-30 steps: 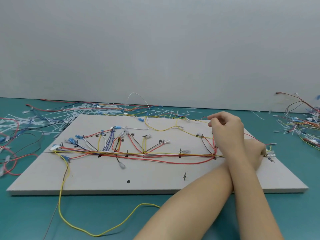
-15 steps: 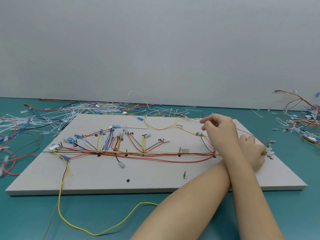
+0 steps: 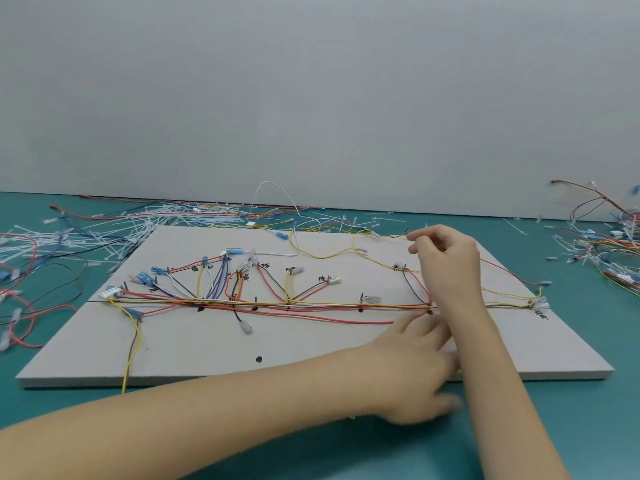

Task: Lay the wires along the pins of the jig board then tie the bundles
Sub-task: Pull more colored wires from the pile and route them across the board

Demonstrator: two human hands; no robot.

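My only view comes from the head camera, looking forward and down across the jig board [image 3: 311,355]. It sits close above the near edge, facing the grey wall [image 3: 311,98].

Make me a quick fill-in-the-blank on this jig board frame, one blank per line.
1. The arching wire that rises highest behind the jig board is ___ in colour.
2. The lower hand, fingertips by the long red wire, is the person's ___ one.
3. The yellow wire trails off the board's ___ edge (near/far).

Missing words: white; left; near.
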